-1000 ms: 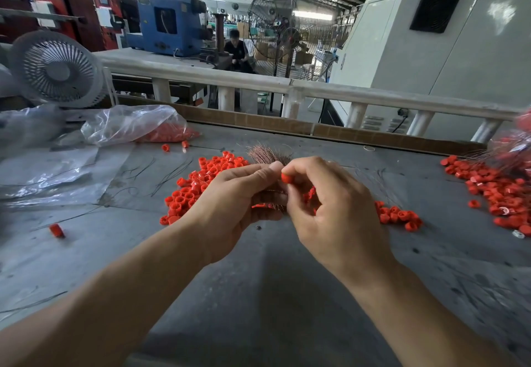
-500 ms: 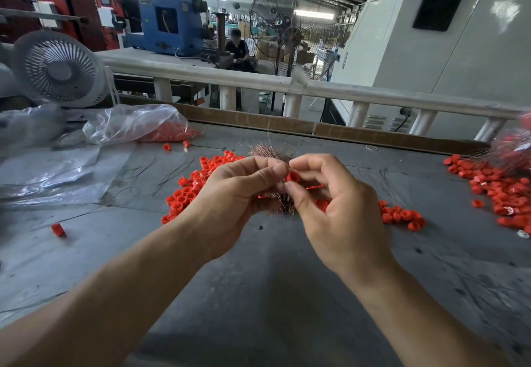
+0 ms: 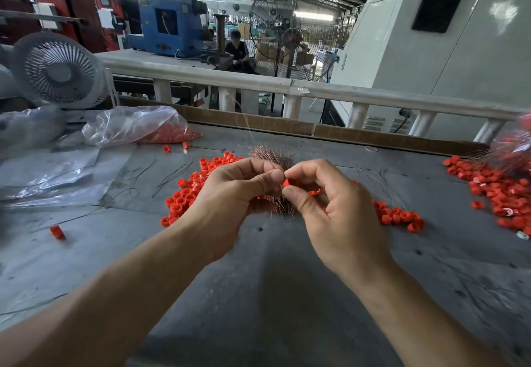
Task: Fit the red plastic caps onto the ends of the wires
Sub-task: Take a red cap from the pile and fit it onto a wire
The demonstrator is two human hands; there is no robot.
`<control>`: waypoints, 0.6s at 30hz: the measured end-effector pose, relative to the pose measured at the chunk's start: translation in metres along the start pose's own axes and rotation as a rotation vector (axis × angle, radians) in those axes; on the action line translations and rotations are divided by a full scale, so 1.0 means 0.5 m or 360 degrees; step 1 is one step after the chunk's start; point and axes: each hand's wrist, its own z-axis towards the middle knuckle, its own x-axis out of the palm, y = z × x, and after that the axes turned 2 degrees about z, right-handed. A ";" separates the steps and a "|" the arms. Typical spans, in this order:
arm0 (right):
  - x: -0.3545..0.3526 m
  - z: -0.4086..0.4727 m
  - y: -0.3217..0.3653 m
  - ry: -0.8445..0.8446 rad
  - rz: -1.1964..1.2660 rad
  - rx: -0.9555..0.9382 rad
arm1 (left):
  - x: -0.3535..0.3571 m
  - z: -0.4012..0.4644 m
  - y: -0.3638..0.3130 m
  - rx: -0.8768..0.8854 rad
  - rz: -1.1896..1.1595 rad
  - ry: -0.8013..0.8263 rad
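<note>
Over the last second the right hand (image 3: 339, 208) has turned its pinched red cap (image 3: 287, 183) from sitting on top of the fingertips to lying pressed sideways against the left thumb, and the two hands have closed up until they touch — which reads as the cap being pushed onto a wire end, not merely lined up with it. The left hand (image 3: 232, 194) is clenched around the bundle of copper wires (image 3: 271, 155), whose splayed tips fan out above the knuckles while the lower ends poke out beneath; the right hand grips the cap between thumb and forefinger, its other fingers loosely curled. Loose caps lie on the grey bench (image 3: 273, 280) in a heap (image 3: 195, 191) just behind the left hand, a smaller cluster (image 3: 399, 218) beside the right wrist, and a further spread (image 3: 500, 191) at the right edge, so I judge plenty of fitting remains. The seating itself is hidden: the thumbs cover the wire tip, and I cannot tell whether it has entered the cap. A bit of red (image 3: 314, 192) shows inside the right palm — perhaps a spare cap, too small to say. The plastic bag (image 3: 135, 125) at the back left holds more red pieces, blurred through the film.
</note>
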 end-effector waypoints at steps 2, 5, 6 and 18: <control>-0.001 0.001 0.001 -0.0013 -0.0066 -0.0016 | 0.001 0.000 0.000 0.0003 0.0010 -0.0012; -0.005 0.002 -0.001 -0.0045 -0.0200 -0.0018 | 0.002 -0.002 -0.002 0.0003 0.0026 -0.0021; -0.008 0.002 -0.003 -0.0058 -0.0233 -0.0011 | 0.003 -0.003 -0.002 -0.0005 0.0042 -0.0027; -0.147 0.031 -0.100 -0.0413 -0.1107 0.0699 | -0.008 0.007 0.005 0.0003 0.0334 -0.0254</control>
